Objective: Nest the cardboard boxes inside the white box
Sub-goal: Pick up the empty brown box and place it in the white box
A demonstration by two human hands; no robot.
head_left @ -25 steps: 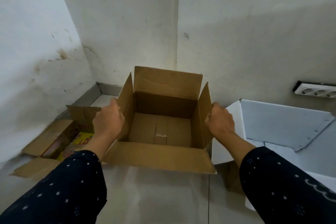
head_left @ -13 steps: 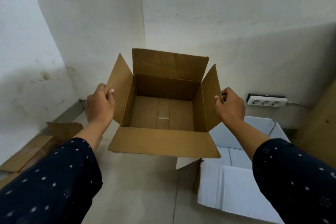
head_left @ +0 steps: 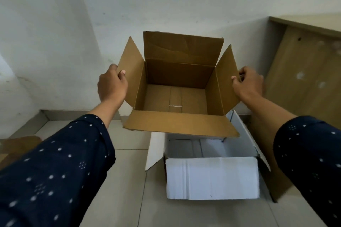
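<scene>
Half a second ago the cardboard box (head_left: pixel 177 86) was held up left of the white box (head_left: pixel 212 171), covering only its far left corner; a second ago it sat low by the left wall. Now it hangs in the air over the far part of the white box, its near flap overlapping the white box's far edge. The view has swung right, so the wall sockets are gone from sight and a wooden panel (head_left: pixel 304 83) fills the right side.

The left hand (head_left: pixel 112 84) pinches the box's left flap, thumb on the inner face and fingers behind it. The right hand (head_left: pixel 248 84) pinches the right flap the same way. All four flaps stand open and the box is empty inside.

The white box rests on the tiled floor (head_left: pixel 118 199), open, its near flap folded out toward the camera. Its far wall is hidden behind the cardboard box. A second brown box (head_left: pixel 16 145) is cut off at the left edge, too little showing to tell its shape. Dark dotted sleeves cover both forearms.
</scene>
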